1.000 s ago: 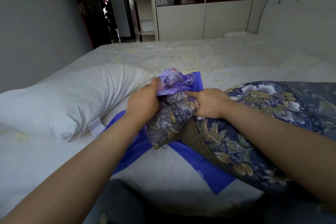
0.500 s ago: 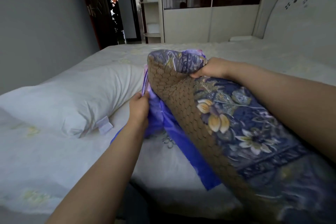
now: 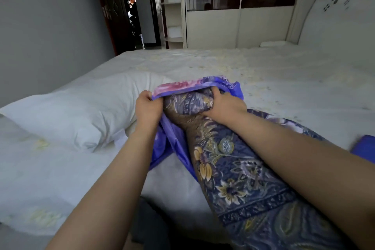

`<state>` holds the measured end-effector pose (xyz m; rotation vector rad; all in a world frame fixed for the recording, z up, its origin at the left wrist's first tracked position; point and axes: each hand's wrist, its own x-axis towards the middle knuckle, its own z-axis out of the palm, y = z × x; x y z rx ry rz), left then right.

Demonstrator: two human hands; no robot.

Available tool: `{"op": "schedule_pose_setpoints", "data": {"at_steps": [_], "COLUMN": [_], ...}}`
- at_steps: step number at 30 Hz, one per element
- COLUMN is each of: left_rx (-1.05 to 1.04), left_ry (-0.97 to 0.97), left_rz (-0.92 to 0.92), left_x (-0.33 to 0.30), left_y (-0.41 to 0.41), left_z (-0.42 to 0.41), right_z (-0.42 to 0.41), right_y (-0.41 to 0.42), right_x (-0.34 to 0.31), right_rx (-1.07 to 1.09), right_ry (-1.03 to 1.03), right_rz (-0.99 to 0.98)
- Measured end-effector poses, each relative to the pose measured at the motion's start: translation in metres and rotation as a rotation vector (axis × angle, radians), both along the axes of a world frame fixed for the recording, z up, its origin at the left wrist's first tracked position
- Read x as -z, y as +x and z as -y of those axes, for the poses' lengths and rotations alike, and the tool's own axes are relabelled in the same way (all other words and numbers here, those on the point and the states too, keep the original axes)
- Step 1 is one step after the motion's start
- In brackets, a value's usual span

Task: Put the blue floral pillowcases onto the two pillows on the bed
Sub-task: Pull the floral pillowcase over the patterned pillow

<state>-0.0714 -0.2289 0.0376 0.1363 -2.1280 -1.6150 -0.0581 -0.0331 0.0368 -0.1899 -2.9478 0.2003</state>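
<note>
A dark blue floral-patterned pillow [image 3: 239, 170] lies diagonally across the bed from the lower right toward the middle. Its far end sits in the mouth of a bright blue pillowcase [image 3: 172, 148] with a pink floral edge. My left hand [image 3: 148, 107] pinches the pillowcase's open edge at the left. My right hand [image 3: 223, 105] grips the pillow's far end and is partly inside the opening. A bare white pillow [image 3: 77, 111] lies to the left on the white bed [image 3: 284, 79]. Another piece of blue fabric [image 3: 365, 148] shows at the right edge.
A white headboard [image 3: 336, 12] rises at the far right. A wardrobe [image 3: 239, 6] with dark glass panels stands beyond the bed. An open doorway [image 3: 132, 10] is at the back left, beside a grey wall.
The patterned pillow's end has come down from its raised position. My left hand has lifted the pillowcase edge up and over that end, and my right hand now reaches into the opening.
</note>
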Motion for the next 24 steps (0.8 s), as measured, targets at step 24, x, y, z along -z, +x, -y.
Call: {"op": "schedule_pose_setpoints", "data": {"at_steps": [24], "left_rx": [-0.085], "left_ry": [-1.003], "left_rz": [0.026], "left_x": [0.027], "left_y": [0.026], "left_z": [0.011], "right_z": [0.028], "right_y": [0.022], "right_x": [0.032], "right_rx": [-0.184], "right_ry": [0.19], "right_rz": [-0.114]}}
